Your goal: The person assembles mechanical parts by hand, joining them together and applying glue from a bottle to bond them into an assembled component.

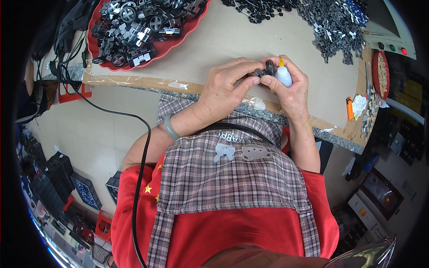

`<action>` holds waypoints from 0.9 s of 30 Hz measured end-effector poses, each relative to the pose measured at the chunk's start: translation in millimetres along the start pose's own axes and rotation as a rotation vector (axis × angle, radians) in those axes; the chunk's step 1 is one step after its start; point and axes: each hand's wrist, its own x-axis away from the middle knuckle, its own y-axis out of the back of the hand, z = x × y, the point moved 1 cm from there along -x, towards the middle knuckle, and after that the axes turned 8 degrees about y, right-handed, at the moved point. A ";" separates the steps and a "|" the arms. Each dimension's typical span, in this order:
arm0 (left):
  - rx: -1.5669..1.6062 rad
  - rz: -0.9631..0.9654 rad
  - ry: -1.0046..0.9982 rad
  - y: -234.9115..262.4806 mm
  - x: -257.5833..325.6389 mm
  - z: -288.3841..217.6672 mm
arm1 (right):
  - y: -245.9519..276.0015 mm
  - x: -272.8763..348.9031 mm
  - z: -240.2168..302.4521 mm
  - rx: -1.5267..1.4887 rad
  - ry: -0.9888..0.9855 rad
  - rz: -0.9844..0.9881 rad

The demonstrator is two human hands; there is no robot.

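Observation:
Both hands meet above the table near its front edge. Between their fingertips is a small black wheeled part point(270, 68), its round wheel facing up. My left hand point(228, 82) pinches the part's left end with thumb and fingers. My right hand point(295, 85) is closed too, its thumb and fingers at the wheel side. Tucked in the right palm is a small white squeeze bottle point(283, 77) with a yellow nozzle pointing away from me. The fingers partly cover the black part.
A red scalloped tray point(178, 42) piled with black wheeled assemblies stands at the far left. Loose black axle-like pieces point(259, 11) and a heap of grey-black parts point(335, 29) lie at the back. An orange lighter-like object point(349, 108) lies at right. A black cable point(145, 156) hangs at left.

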 end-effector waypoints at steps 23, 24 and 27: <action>0.494 0.002 0.191 -0.5 -2.7 4.7 | -4.8 -0.4 -3.4 -0.291 -0.157 -0.131; 0.460 -0.005 0.182 0.3 -2.5 4.9 | -5.4 0.3 -5.5 -0.267 -0.127 -0.135; 0.387 0.003 0.155 0.9 0.0 1.4 | -6.2 6.5 -6.2 -0.234 -0.068 -0.155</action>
